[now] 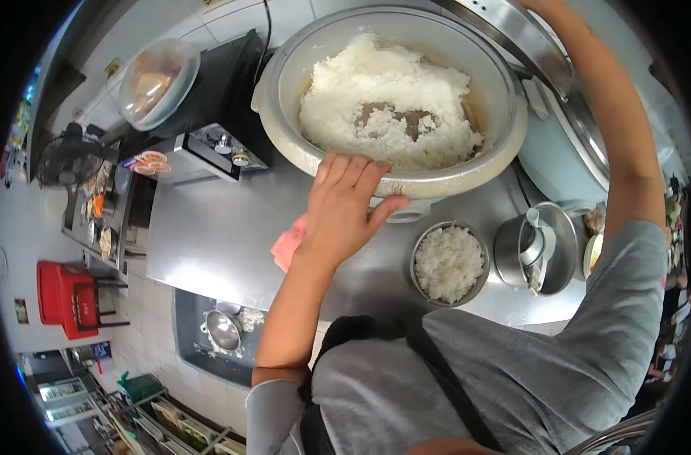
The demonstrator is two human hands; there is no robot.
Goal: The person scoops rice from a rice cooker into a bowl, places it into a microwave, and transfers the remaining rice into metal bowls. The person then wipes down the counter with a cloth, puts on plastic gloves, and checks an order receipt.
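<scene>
A large rice cooker (482, 171) stands at the back of the steel counter, with white rice (376, 80) heaped inside and a bare patch showing in the middle. My left hand (345, 205) grips its near rim, fingers over the edge and thumb along the outer wall by the handle. Up along the metal lid (504, 30), raised at the right, my right forearm reaches past the top of the view; that hand is cut off. Near the counter's front edge sits a metal bowl of rice (449, 264). A pink cloth (290, 243) lies partly behind my left wrist.
Right of the bowl, a metal pot (565, 258) holds ladles or scoops. A black appliance (209, 144) stands left of the cooker, with a clear plastic tub (159, 83) on top. Below the counter is a grey basin (190, 334) holding a metal bowl. Red stools (68, 299) stand further left.
</scene>
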